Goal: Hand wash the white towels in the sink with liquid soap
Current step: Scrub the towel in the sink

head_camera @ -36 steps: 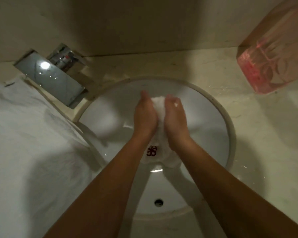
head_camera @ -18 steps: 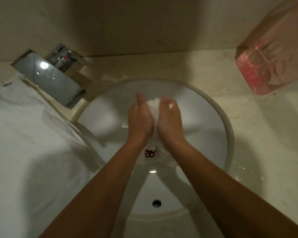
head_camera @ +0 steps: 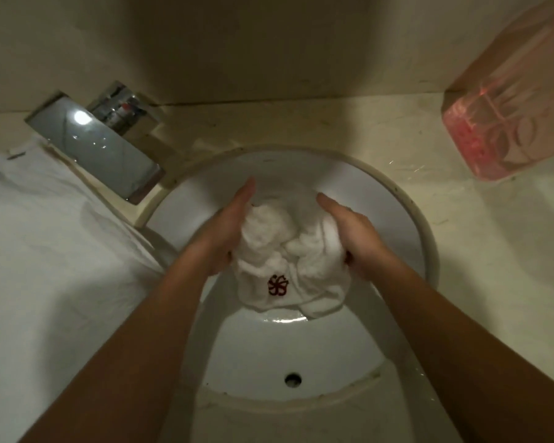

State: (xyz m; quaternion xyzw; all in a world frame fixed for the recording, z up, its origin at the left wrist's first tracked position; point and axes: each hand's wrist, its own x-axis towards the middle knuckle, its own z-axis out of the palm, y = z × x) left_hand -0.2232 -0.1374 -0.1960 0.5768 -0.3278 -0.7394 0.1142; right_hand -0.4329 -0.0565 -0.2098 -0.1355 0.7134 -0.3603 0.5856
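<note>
head view: small white hand towel (head_camera: 285, 260), dark red emblem (head_camera: 277, 285) facing up, bunched over the middle of the sink (head_camera: 424, 238) bowl, lower folds hanging toward the basin floor. left hand (head_camera: 224, 231) and right hand (head_camera: 352, 238) flank it, palms in. grip: fingers straight and apart from each other, cloth sandwiched between the two palms, not fisted; thumbs hidden under the folds, so cannot tell if they pinch. judged step: rubbing the soaped towel between the palms. to do it well: slide palms in opposite directions, turn the bunch so fresh folds and the emblem patch get worked, stay low over the bowl so drips land inside. no lather or running water readable in this dim light. faucet (head_camera: 103, 151) at rear left; second white towel (head_camera: 45, 251) lies on the surface (head_camera: 493, 298) to the left, likely next. pink liquid soap bottle (head_camera: 506, 123) at far right, within reach if suds thin.
</note>
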